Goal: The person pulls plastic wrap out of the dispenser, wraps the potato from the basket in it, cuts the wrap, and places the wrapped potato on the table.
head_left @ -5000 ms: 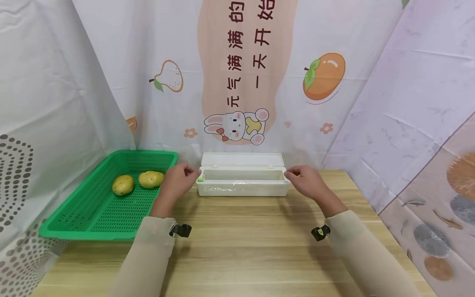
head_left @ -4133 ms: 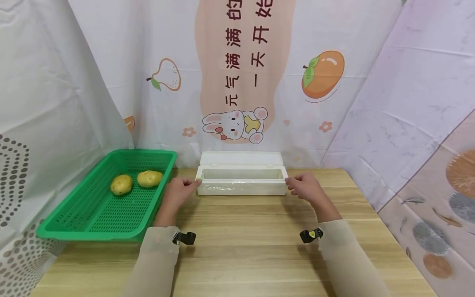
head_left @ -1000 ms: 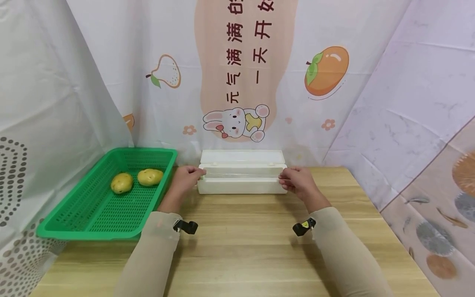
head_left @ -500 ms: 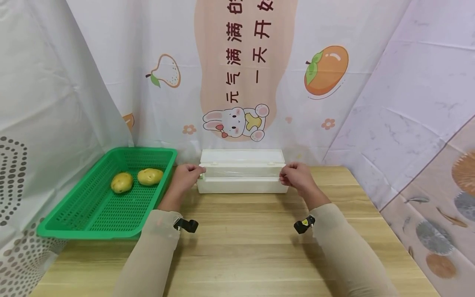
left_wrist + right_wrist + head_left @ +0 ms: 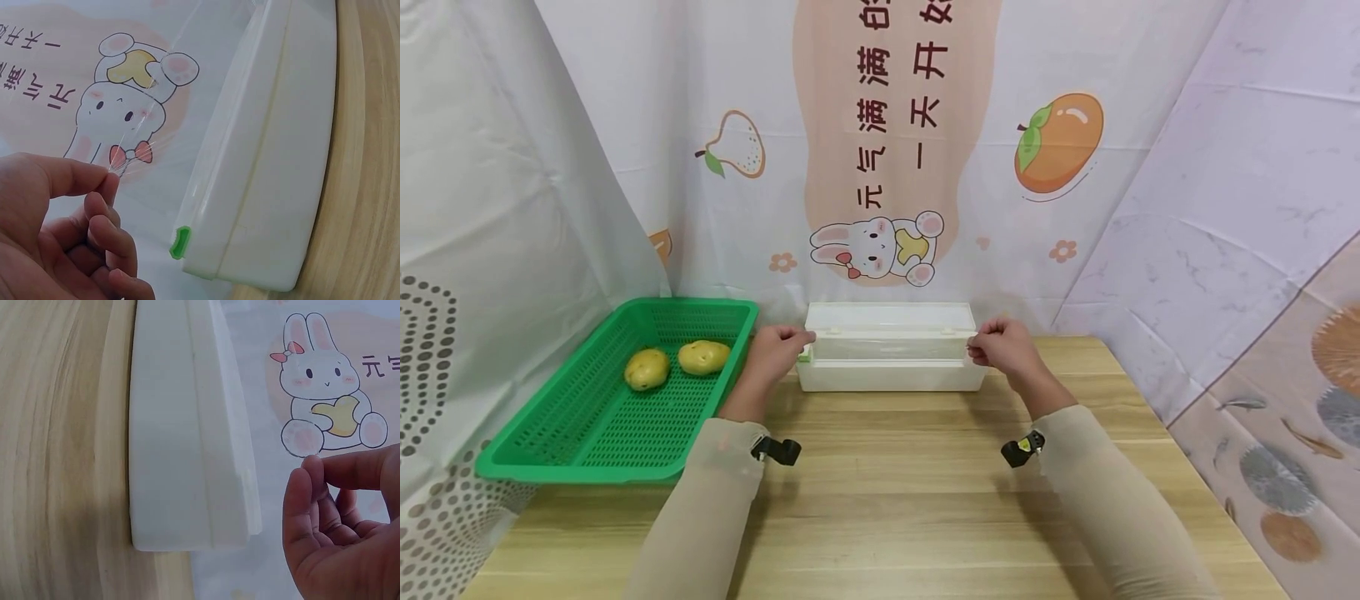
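Observation:
A white cling film dispenser box [image 5: 891,379] stands at the back of the table with its lid [image 5: 889,315] tipped up behind it. At its left end my left hand [image 5: 772,354] pinches a corner of clear cling film [image 5: 124,156] between thumb and index finger. The film creases out from that pinch in the left wrist view. Beyond the right end, the thumb and index finger of my right hand [image 5: 1011,346] meet in a pinch at the film's other corner, though the film barely shows there. A green slider [image 5: 180,242] sits on the box's left end, below my left hand.
To the left, a green plastic basket [image 5: 576,475] holds two potatoes, one left [image 5: 647,369] and one right [image 5: 703,357]. A printed curtain [image 5: 737,233] hangs right behind the box. Wooden tabletop [image 5: 880,500] spreads in front of it.
The film, earlier lying shiny over the box's front wall, is lifted off it. Both hands have risen slightly in the last half second, and the green slider shows more clearly.

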`<action>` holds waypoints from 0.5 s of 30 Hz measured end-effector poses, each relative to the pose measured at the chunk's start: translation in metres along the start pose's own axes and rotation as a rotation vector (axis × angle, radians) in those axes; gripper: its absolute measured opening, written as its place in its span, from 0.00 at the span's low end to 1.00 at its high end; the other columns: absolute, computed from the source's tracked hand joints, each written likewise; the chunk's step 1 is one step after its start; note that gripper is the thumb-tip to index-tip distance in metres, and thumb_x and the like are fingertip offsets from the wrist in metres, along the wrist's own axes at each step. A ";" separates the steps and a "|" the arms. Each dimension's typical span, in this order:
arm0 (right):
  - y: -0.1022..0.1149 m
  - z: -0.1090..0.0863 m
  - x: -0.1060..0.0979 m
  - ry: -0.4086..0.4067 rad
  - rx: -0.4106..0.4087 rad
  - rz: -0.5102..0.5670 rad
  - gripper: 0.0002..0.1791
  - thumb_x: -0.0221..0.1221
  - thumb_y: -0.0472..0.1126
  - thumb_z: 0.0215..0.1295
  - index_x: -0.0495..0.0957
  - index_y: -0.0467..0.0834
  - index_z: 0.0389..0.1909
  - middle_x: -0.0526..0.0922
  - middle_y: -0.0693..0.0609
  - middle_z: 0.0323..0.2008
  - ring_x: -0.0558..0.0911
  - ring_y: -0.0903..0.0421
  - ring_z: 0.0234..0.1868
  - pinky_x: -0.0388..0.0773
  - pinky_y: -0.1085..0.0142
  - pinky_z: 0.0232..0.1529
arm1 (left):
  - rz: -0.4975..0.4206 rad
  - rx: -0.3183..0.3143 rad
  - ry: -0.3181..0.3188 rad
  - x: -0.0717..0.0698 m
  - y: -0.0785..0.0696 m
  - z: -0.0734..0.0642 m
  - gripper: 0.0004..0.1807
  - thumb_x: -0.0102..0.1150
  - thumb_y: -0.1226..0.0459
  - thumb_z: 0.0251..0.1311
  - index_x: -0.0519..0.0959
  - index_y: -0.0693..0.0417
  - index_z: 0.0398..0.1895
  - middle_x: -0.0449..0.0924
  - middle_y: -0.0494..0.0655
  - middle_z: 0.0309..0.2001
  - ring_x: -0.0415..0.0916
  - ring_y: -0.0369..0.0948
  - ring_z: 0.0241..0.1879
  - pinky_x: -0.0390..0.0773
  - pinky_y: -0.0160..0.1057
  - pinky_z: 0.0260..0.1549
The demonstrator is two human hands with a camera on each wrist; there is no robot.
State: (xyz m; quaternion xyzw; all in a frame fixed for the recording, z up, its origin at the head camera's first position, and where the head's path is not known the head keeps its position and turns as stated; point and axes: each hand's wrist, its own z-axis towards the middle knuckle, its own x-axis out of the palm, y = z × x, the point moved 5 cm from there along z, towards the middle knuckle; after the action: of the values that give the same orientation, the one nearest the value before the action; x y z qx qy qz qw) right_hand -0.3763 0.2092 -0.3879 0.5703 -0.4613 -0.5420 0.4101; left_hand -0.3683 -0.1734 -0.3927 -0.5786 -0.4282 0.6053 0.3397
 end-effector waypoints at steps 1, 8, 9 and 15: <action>0.001 0.000 0.000 -0.001 -0.001 0.000 0.10 0.59 0.34 0.61 0.67 0.37 0.38 0.80 0.42 0.35 0.83 0.54 0.32 0.83 0.61 0.37 | -0.002 0.006 -0.006 0.000 -0.001 0.000 0.21 0.59 0.51 0.60 0.82 0.62 0.40 0.71 0.47 0.30 0.66 0.44 0.33 0.70 0.39 0.30; 0.010 -0.002 -0.001 -0.001 -0.007 -0.004 0.09 0.58 0.35 0.62 0.68 0.37 0.38 0.80 0.41 0.37 0.83 0.53 0.33 0.83 0.62 0.37 | 0.003 0.034 -0.040 -0.004 -0.006 0.001 0.22 0.59 0.51 0.59 0.82 0.64 0.38 0.72 0.49 0.29 0.66 0.43 0.31 0.69 0.38 0.27; 0.012 -0.002 -0.001 0.003 -0.009 -0.003 0.09 0.58 0.35 0.62 0.68 0.37 0.38 0.80 0.41 0.37 0.84 0.53 0.33 0.83 0.62 0.37 | 0.004 0.032 -0.042 -0.005 -0.006 0.001 0.22 0.59 0.50 0.59 0.82 0.64 0.38 0.73 0.50 0.30 0.66 0.43 0.32 0.69 0.37 0.28; 0.019 -0.005 -0.004 0.013 -0.019 0.000 0.09 0.58 0.35 0.63 0.68 0.38 0.38 0.80 0.41 0.38 0.84 0.51 0.36 0.83 0.62 0.37 | -0.004 0.003 -0.034 -0.006 -0.009 0.001 0.24 0.59 0.47 0.58 0.82 0.59 0.41 0.76 0.55 0.40 0.69 0.43 0.36 0.72 0.38 0.32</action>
State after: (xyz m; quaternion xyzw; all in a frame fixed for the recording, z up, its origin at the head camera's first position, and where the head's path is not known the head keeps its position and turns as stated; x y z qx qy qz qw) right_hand -0.3728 0.2080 -0.3678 0.5698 -0.4537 -0.5425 0.4185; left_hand -0.3691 -0.1751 -0.3821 -0.5670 -0.4342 0.6151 0.3342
